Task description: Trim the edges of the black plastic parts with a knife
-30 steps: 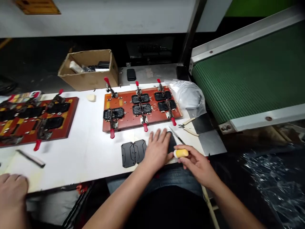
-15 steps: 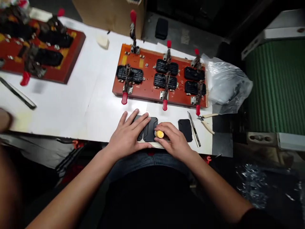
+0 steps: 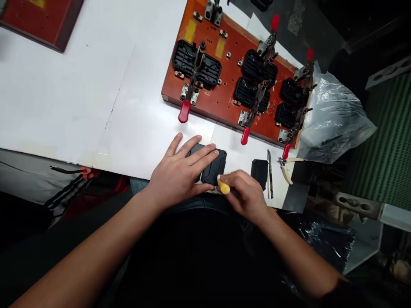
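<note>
My left hand (image 3: pixel 180 173) lies flat with fingers spread across a black plastic panel (image 3: pixel 216 168), pressing it on the white worktop near the front edge. In my right hand (image 3: pixel 248 194) is a short yellow cylindrical tool (image 3: pixel 224 187), pinched between thumb and fingers. Its pale end sits at the panel's lower right corner; the exact contact is hard to make out. Part of the panel is hidden under my left fingers. To the right of my right hand lies another dark panel (image 3: pixel 259 172), with a utility knife (image 3: pixel 270 175) beside it.
Cutting pliers (image 3: pixel 285 170) with cream handles lie farther right. Behind my hands stands a reddish-brown fixture board (image 3: pixel 229 68) with black parts under red-handled toggle clamps (image 3: pixel 184 112). A clear plastic bag (image 3: pixel 337 117) adjoins its right end. Another board (image 3: pixel 35 21) is at upper left.
My view has turned and come closer to the table. The yellow tool has shifted from the panel's right edge to its lower right corner and tilted. My left hand stays on the panel.
</note>
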Demonstrator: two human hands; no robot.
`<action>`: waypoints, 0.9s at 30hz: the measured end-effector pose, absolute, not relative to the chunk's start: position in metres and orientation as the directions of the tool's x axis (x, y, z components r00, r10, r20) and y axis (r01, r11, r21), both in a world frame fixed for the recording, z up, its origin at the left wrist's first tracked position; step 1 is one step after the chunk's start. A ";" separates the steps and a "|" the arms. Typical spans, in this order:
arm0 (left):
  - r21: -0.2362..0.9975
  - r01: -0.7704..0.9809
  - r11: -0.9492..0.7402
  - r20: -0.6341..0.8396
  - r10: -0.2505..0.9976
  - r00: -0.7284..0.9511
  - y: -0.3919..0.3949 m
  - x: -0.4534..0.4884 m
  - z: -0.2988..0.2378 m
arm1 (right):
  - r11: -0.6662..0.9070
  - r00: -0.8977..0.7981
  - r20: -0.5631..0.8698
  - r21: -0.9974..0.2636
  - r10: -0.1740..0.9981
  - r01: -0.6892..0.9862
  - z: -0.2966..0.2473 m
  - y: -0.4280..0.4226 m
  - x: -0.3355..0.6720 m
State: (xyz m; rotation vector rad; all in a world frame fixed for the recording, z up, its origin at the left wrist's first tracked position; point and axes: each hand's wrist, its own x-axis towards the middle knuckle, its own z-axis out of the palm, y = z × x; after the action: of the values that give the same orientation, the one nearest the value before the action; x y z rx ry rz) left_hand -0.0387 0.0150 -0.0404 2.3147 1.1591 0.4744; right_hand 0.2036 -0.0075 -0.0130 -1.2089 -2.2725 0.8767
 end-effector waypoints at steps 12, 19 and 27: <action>0.586 0.621 -0.521 0.108 0.809 0.577 0.013 -0.039 -0.040 | 0.378 -0.469 0.059 -0.686 0.881 0.622 -0.015 -0.003 0.200; 0.586 0.608 -0.535 0.102 0.793 0.600 0.013 -0.041 -0.039 | 0.190 -0.197 0.074 -0.711 0.978 0.677 -0.018 0.003 0.185; 0.542 0.624 -0.563 0.103 0.781 0.616 0.013 -0.041 -0.042 | 0.103 -0.079 0.068 -0.735 0.995 0.670 -0.026 0.003 0.180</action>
State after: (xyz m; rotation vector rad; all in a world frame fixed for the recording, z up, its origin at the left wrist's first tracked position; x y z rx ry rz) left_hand -0.0410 0.0135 -0.0421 2.3832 1.1105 0.4614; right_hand 0.1795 0.0034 -0.0261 -1.6249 -1.8124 0.7296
